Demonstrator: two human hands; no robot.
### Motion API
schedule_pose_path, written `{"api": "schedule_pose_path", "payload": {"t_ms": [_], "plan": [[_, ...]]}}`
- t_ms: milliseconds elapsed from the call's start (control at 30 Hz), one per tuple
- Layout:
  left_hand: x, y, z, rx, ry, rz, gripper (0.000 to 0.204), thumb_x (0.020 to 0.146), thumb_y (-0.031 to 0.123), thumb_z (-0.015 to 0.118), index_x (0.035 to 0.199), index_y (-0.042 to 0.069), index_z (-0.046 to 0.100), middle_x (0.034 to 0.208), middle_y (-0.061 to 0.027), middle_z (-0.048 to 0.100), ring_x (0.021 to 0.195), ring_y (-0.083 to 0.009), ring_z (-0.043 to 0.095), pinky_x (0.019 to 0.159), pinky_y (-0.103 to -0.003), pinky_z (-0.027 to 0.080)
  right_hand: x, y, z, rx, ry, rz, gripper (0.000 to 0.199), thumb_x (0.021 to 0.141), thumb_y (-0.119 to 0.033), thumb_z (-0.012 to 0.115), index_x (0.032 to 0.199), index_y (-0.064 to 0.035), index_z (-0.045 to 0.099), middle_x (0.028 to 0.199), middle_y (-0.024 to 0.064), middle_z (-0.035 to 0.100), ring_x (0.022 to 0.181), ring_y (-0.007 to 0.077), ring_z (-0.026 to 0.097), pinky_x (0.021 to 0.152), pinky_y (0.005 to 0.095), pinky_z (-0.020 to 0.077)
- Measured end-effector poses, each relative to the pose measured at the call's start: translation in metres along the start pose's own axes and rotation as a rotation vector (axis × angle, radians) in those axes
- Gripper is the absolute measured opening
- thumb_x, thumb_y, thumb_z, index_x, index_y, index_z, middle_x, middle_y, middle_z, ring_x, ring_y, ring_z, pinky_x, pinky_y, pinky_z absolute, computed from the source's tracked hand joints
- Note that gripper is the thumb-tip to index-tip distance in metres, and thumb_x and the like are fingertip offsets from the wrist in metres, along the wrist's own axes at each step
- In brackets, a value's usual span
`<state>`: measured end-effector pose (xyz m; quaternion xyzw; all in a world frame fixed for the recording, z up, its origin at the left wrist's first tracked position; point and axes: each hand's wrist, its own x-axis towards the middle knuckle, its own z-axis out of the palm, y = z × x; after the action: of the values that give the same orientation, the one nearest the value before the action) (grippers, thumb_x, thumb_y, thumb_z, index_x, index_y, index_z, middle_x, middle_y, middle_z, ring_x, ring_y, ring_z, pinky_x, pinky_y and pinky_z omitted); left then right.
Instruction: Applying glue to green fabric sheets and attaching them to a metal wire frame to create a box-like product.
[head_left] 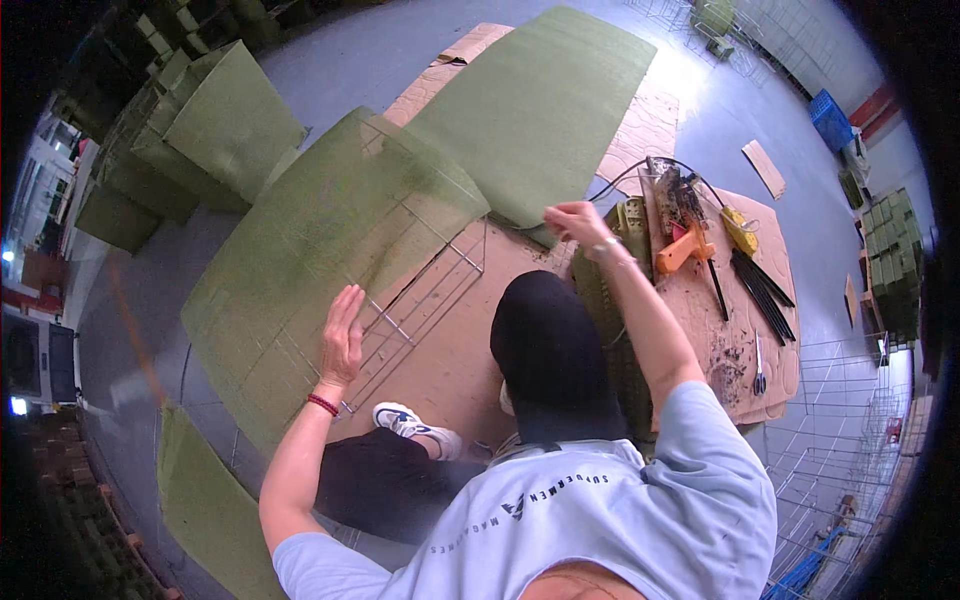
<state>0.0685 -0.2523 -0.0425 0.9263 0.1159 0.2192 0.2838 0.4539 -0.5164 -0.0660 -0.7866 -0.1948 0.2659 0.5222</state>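
left hand (343, 335) flat, fingers together and extended, pressing the green turf sheet (320, 240) down onto the wire grid frame (430, 285) on the floor in front of the knees. right hand (578, 222) raised at the sheet's far right edge, fingers curled; looks like it pinches the edge, can't confirm.

progress, my read: sheet covers most of the frame, right corner of the wire is bare over the cardboard (460, 350). that section is left to cover and fix down.

counts:
- turf sheets flat on the floor: 3 visible, the one in hand, a second one (540, 105) behind it, a strip (210, 500) at lower left
- turf-covered pieces stacked (215, 125) upper left: several, can't count
- orange glue gun (685, 248): 1
- black sticks (762, 282): a bundle, number unclear
- scissors (759, 372): 1
- bare wire racks (850, 400) at right: several
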Motion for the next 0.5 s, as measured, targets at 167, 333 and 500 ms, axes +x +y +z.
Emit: {"api": "schedule_pose_path", "payload": {"t_ms": [167,333,500], "plan": [[-0.001,-0.001,0.001,0.021,-0.002,-0.015,0.047,0.089,0.016,0.039,0.132,0.001,0.049,0.139,-0.0173,0.045,0.132,-0.0343,0.039,0.112,-0.044,0.027,0.056,-0.052,0.061,-0.221,-0.057,-0.212,0.042,0.083,-0.041,0.069,0.096,-0.0018,0.072,0.078,0.0061,0.067,0.071,0.0119,0.060,0.067,0.0276,0.0492],[0.000,-0.002,0.001,0.017,0.004,-0.019,0.047,0.089,0.015,0.039,0.132,0.000,0.050,0.138,-0.0180,0.046,0.132,-0.0348,0.039,0.112,-0.044,0.028,0.081,-0.084,0.081,-0.337,-0.216,-0.227,0.035,0.077,-0.037,0.073,0.090,-0.0038,0.073,0.076,0.0071,0.068,0.070,0.0136,0.060,0.068,0.0293,0.0489],[0.000,-0.002,0.000,0.034,-0.005,0.020,0.047,0.089,0.017,0.039,0.132,0.000,0.049,0.137,-0.0182,0.046,0.132,-0.0350,0.038,0.112,-0.044,0.027,0.094,-0.094,0.074,-0.431,-0.228,-0.300,0.029,0.075,-0.032,0.075,0.083,-0.0041,0.073,0.067,0.0033,0.064,0.064,0.0106,0.056,0.058,0.0296,0.0453]]}}
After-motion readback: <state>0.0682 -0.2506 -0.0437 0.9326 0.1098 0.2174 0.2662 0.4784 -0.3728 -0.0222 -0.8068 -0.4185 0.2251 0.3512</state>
